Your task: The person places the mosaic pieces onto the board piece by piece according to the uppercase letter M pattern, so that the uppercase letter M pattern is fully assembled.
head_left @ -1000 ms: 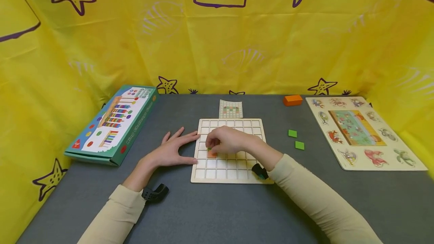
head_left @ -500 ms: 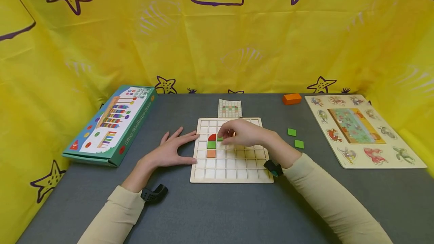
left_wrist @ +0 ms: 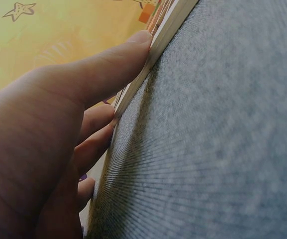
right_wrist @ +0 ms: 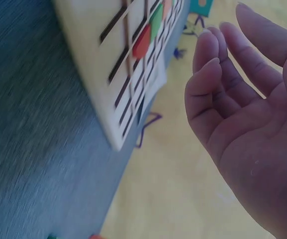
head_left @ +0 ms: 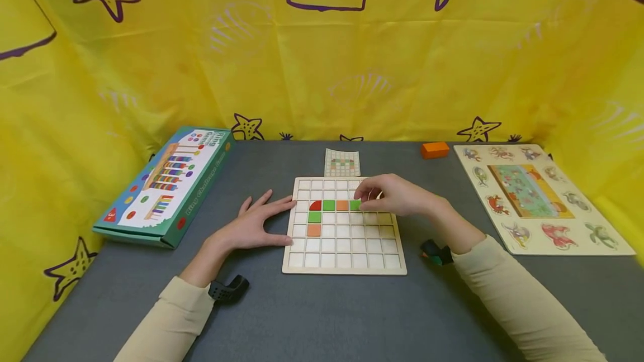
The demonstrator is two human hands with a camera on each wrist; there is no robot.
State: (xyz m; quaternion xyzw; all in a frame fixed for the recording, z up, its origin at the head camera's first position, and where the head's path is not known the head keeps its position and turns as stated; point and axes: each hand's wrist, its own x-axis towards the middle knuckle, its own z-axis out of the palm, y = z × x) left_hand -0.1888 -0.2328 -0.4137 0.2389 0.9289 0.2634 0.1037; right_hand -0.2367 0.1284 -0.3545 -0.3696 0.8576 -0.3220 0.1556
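My left hand [head_left: 256, 227] lies with spread, straight fingers at the left edge of the wooden grid board [head_left: 342, 267]; in the left wrist view its thumb [left_wrist: 133, 47] touches the board's edge. Over the board's upper right, my right hand [head_left: 394, 194] has thumb and forefinger at a green square tile [head_left: 355, 205]. Its fingers are loosely bent, with nothing visible between them in the right wrist view. Left along that row lie an orange tile [head_left: 342, 205], a green tile [head_left: 328, 205] and a red rounded tile [head_left: 316, 206]. Below the red one are green [head_left: 314, 217] and orange [head_left: 314, 230] tiles.
Behind the board lies a small pattern card [head_left: 342, 162]. An orange block [head_left: 435, 150] and a sea-animal puzzle board [head_left: 543, 239] are at the right; a ring game box [head_left: 166, 183] stands left. A red rounded tile [right_wrist: 142, 42] shows in the right wrist view.
My right hand has moved right along the tile row, uncovering the red, green and orange tiles. My forearm now covers where two loose green tiles lay on the table. My left hand stays put.
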